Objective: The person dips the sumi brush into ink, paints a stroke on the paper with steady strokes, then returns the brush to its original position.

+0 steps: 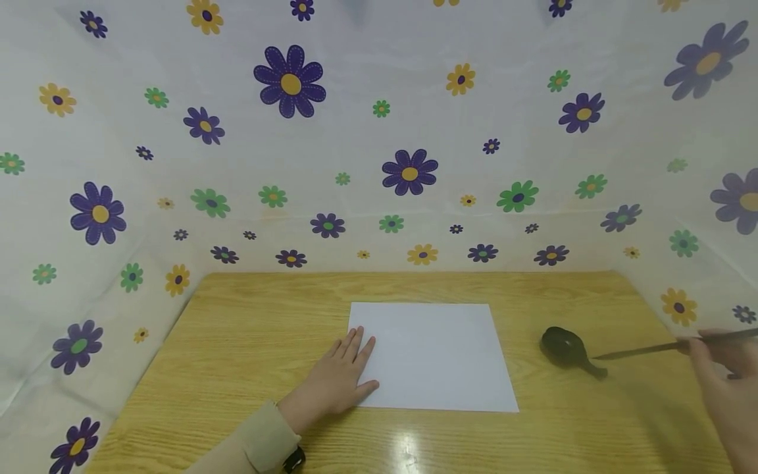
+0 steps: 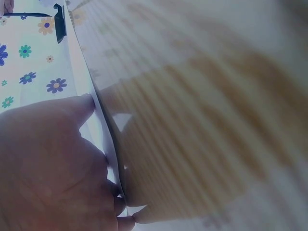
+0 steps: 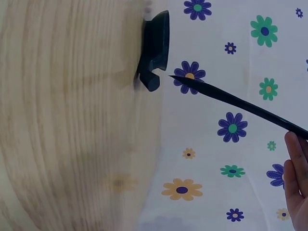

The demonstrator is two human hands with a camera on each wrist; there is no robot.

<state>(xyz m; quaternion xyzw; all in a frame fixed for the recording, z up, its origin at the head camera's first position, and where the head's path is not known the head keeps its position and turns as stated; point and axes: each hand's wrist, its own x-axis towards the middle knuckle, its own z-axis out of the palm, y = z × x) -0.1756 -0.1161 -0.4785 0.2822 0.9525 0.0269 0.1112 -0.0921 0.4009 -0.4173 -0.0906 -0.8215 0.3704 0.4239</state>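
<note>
A white sheet of paper (image 1: pixel 438 359) lies on the wooden table. My left hand (image 1: pixel 334 385) rests on its left edge, fingers straight and thumb spread; the left wrist view shows the thumb and fingertips along the paper's edge. At the far right my right hand (image 1: pixel 725 385) holds a long dark brush (image 1: pixel 642 351) with a pointed tip. The tip points left, close by a small black dish (image 1: pixel 562 347) with a stubby handle. In the right wrist view the brush (image 3: pixel 240 102) hangs above table height, tip near the handle of the dish (image 3: pixel 156 43).
Flower-patterned white sheeting (image 1: pixel 355 131) rises behind the table and along both sides. The wooden tabletop (image 1: pixel 266 316) surrounds the paper, and the black dish stands on it to the paper's right. A dark band (image 1: pixel 294 459) shows under my left sleeve.
</note>
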